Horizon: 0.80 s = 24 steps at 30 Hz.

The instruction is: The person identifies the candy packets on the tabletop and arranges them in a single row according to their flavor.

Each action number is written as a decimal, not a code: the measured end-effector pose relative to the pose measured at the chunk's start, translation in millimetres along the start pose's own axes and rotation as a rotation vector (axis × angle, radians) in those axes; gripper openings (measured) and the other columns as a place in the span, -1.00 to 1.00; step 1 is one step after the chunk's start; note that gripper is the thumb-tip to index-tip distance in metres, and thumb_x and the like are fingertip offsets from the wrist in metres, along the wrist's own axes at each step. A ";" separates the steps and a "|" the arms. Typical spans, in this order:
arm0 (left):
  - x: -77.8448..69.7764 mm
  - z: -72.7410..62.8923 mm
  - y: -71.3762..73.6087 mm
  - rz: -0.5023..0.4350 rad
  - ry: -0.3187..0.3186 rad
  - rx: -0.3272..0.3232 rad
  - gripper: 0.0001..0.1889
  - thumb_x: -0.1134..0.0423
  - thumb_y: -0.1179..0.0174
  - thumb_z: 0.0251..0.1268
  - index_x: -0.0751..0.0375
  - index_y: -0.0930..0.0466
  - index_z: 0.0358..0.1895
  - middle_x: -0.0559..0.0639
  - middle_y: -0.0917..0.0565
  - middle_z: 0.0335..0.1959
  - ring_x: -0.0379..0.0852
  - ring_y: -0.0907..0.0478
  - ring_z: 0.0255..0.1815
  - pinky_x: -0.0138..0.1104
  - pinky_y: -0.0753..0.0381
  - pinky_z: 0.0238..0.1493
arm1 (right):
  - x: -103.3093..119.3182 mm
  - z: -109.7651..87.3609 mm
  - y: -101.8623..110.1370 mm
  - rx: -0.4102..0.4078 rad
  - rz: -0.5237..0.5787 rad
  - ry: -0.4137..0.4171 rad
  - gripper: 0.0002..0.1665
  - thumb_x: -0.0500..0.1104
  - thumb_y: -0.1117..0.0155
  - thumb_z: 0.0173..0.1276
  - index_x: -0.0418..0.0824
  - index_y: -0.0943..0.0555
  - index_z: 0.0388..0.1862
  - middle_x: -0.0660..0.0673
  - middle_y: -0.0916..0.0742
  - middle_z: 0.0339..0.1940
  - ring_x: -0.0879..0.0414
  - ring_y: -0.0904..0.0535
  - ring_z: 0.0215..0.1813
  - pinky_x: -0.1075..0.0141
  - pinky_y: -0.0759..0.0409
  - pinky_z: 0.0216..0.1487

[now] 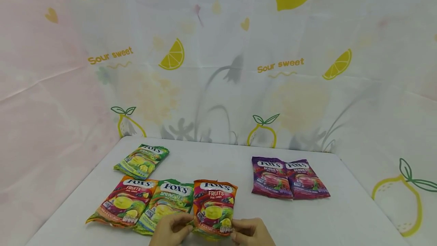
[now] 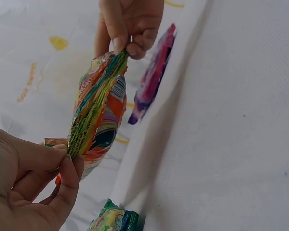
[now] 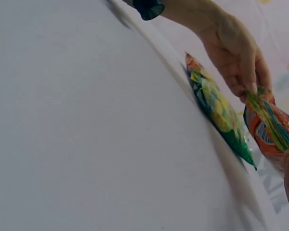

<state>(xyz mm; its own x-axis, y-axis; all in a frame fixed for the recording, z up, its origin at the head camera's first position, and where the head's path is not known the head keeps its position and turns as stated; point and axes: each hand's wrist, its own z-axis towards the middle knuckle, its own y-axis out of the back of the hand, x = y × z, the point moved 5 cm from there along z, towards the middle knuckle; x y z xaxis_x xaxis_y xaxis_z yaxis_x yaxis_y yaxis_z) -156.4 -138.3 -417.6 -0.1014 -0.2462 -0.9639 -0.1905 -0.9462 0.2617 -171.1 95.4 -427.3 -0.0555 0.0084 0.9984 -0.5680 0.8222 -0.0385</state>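
Observation:
My left hand [image 1: 170, 230] pinches the lower left corner of an orange and red Fox's Fruits candy bag [image 1: 214, 204]. At its lower right corner, my right hand [image 1: 252, 231] pinches it between thumb and fingers. The bag's front faces up toward the head view. In the left wrist view, the bag's bottom seam [image 2: 94, 113] stretches between both hands, held above the table. Just left of the held bag lies a green Spring Tea candy bag [image 1: 168, 202], partly covered by my left hand. Another Fruits bag [image 1: 124, 200] lies beside that one.
A second Spring Tea bag [image 1: 142, 161] lies at the back left of the white table [image 1: 293, 223]. Two purple Berries bags [image 1: 272, 177] lie side by side at the right. Lemon-printed cloth [image 1: 218, 98] hangs behind and along both sides.

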 end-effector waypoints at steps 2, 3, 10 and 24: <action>-4.3 2.0 -0.2 0.012 -0.026 -0.009 -0.76 0.46 -0.25 0.11 0.54 -0.60 -0.15 0.29 -0.66 -0.21 -0.21 -0.61 -0.29 -0.44 -0.59 -0.27 | 4.1 0.2 2.1 -0.001 -0.021 0.028 -0.50 -0.27 -0.15 0.35 -0.60 -0.35 0.13 -0.12 -0.72 -0.23 0.28 -0.55 -0.37 0.48 -0.55 -0.27; -6.0 3.1 -0.2 0.015 -0.028 -0.012 -0.76 0.46 -0.25 0.11 0.53 -0.60 -0.15 0.28 -0.66 -0.21 -0.23 -0.60 -0.30 -0.45 -0.58 -0.27 | 6.2 0.3 3.2 0.002 -0.033 0.046 -0.51 -0.28 -0.14 0.35 -0.61 -0.35 0.13 -0.06 -0.71 -0.28 0.29 -0.54 -0.39 0.48 -0.54 -0.28; -16.9 14.2 -2.0 0.061 -0.046 -0.044 -0.80 0.43 -0.27 0.12 0.43 -0.64 -0.17 0.17 -0.69 -0.25 -0.17 -0.59 -0.31 -0.46 -0.57 -0.30 | 18.3 4.7 11.4 -0.033 -0.063 0.070 -0.51 -0.35 -0.16 0.31 -0.62 -0.34 0.12 -0.10 -0.71 -0.26 0.29 -0.55 -0.38 0.46 -0.55 -0.28; -37.5 35.1 -4.5 0.112 -0.162 -0.135 -0.82 0.49 -0.24 0.12 0.39 -0.65 -0.18 0.18 -0.69 -0.24 -0.11 -0.64 -0.28 -0.47 -0.58 -0.29 | 44.8 12.8 25.2 -0.103 -0.190 0.169 -0.53 -0.37 -0.19 0.28 -0.64 -0.38 0.10 -0.52 -0.62 -0.16 0.29 -0.57 -0.37 0.44 -0.58 -0.29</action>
<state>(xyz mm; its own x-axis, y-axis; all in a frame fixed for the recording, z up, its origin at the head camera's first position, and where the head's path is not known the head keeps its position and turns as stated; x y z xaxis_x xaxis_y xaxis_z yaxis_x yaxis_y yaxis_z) -186.0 -117.4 -380.9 -0.2719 -0.3243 -0.9060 -0.0385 -0.9371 0.3469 -198.5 109.2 -384.0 0.1871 -0.0638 0.9803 -0.4679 0.8716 0.1460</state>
